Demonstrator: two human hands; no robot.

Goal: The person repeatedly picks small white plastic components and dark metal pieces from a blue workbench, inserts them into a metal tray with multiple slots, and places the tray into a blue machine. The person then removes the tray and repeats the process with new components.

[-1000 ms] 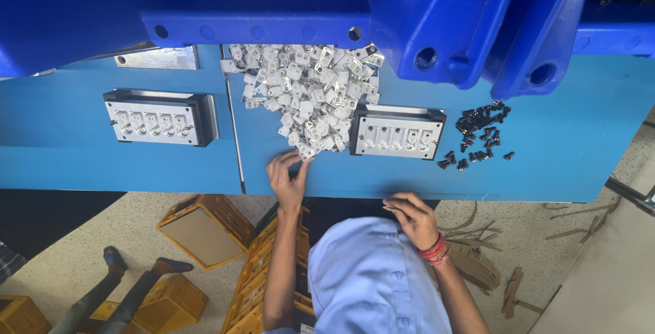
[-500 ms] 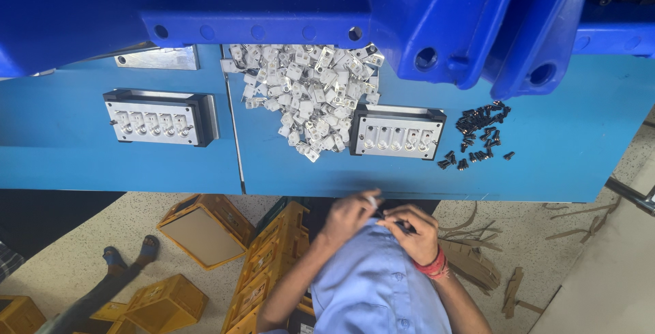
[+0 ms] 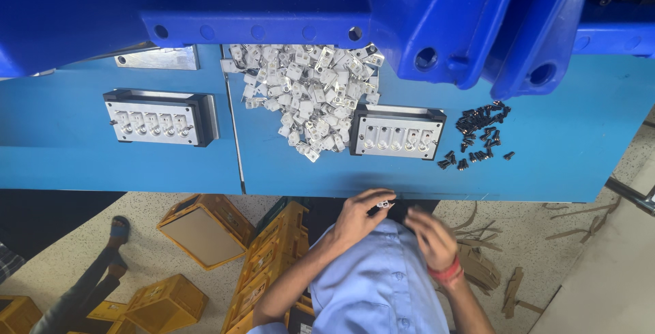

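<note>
- Since the earlier frame, the hands have separated; right hand is blurred, finger state cannot be told.
- Table: grey part heap at 12 o'clock of the hands.
- Left hand: fingers pinch small grey part, below the table edge.

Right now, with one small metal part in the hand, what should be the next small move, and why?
Probably carry the part forward to the near fixture. The left hand pinches it just short of the table edge. The right hand, blurred, is beside it. That fixture lies straight ahead, next to the pile.
</note>
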